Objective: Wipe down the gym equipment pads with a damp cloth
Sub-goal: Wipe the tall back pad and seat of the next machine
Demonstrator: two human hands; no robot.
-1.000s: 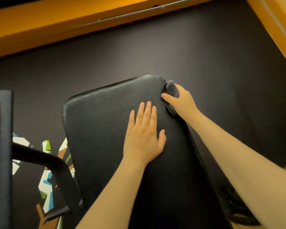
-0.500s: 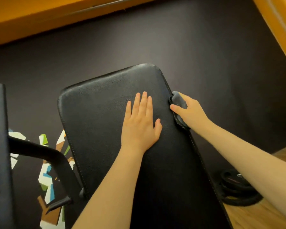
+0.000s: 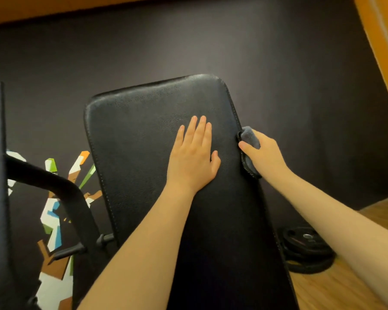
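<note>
Two hands work on one black pad (image 3: 143, 135) in the head view. Left hand (image 3: 192, 162) lies flat on the pad's top, its fingers (image 3: 197, 130) straight, together and grasping nothing. Just right of those fingers, at the pad's right edge, the right hand (image 3: 263, 153) clenches a grey cloth (image 3: 249, 136) against the stitched side, thumb on top, the cloth bunched under the palm. Below the right forearm, a black weight plate (image 3: 305, 251) lies on the wooden floor (image 3: 336, 287). Well left of the left fingers, a black frame tube (image 3: 54, 184) curves past a coloured floor graphic (image 3: 52, 215).
</note>
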